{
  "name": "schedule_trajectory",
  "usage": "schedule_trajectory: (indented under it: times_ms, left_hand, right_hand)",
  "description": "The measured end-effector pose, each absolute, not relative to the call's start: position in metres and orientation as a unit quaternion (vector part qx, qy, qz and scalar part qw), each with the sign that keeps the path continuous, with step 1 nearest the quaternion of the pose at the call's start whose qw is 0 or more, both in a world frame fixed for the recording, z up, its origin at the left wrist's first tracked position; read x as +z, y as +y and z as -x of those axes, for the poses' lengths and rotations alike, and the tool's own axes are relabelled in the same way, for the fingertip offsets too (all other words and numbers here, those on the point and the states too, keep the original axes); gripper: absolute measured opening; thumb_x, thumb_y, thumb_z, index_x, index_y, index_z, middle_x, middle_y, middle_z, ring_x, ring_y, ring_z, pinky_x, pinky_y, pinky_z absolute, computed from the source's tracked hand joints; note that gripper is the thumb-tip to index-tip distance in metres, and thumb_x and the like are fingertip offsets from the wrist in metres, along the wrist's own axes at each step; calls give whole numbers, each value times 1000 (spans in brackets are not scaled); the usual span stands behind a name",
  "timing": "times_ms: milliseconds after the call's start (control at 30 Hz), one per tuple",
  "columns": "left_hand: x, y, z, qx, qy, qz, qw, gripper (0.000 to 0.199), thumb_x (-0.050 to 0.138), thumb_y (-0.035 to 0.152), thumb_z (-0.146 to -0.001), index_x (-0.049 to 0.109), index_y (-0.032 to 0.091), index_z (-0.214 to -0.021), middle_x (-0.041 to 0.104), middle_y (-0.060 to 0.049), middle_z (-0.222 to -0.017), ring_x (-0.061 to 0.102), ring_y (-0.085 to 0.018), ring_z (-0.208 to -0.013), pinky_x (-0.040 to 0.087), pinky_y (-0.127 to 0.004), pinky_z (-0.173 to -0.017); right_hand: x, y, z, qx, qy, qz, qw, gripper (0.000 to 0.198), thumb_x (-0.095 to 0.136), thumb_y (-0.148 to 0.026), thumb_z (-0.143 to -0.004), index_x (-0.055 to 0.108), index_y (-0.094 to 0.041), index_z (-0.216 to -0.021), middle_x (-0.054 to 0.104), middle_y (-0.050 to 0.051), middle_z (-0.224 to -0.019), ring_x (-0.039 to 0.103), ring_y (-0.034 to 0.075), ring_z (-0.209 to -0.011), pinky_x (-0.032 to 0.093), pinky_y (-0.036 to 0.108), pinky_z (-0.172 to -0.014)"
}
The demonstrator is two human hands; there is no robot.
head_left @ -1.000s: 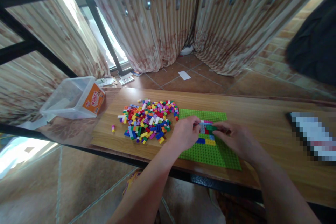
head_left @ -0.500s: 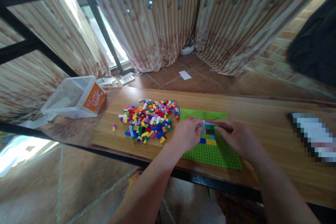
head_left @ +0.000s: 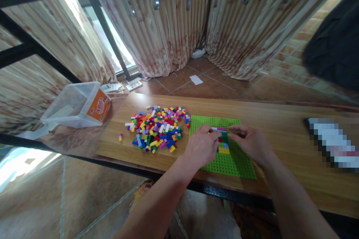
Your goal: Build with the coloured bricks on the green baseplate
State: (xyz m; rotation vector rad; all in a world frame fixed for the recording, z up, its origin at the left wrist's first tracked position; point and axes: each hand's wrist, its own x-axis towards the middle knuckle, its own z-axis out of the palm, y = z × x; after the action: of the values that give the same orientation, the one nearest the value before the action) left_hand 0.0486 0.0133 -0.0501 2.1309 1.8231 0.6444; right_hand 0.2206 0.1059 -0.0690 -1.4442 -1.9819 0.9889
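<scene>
A green baseplate (head_left: 224,166) lies on the bench with rows of small bricks pressed onto it. Pink bricks (head_left: 222,129) top the rows, a dark green one (head_left: 224,134) is below, and yellow bricks (head_left: 223,150) form the lowest row. My left hand (head_left: 202,145) rests over the left side of these rows, fingers curled together at the bricks; what they grip is hidden. At the right end of the upper rows, my right hand (head_left: 249,142) has its thumb and index fingertip close together against the bricks. Whether a piece sits between them cannot be made out.
A heap of loose coloured bricks (head_left: 158,129) spreads left of the baseplate, with a small pink-and-yellow piece (head_left: 120,137) apart from it. A clear plastic bin (head_left: 75,104) stands at the far left. A blurred-out flat device (head_left: 333,143) lies at the right.
My left fingers have moved slightly right and forward over the brick rows, covering part of them. My right hand stays at the rows' right end. The view has shifted slightly.
</scene>
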Motion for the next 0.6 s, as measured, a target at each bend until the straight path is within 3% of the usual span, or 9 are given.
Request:
schedule_trajectory:
  times_ms: [600]
  left_hand:
    - [-46, 5, -61, 141, 657, -736, 80, 28, 50, 21, -91, 60, 21, -118, 54, -9, -110, 51, -25, -105, 51, -38, -86]
  right_hand:
    - [-71, 108, -214, 406, -664, 568, 267, 31, 66, -33, -61, 71, -16, -86, 65, 0, -60, 53, 12, -50, 38, 27, -51]
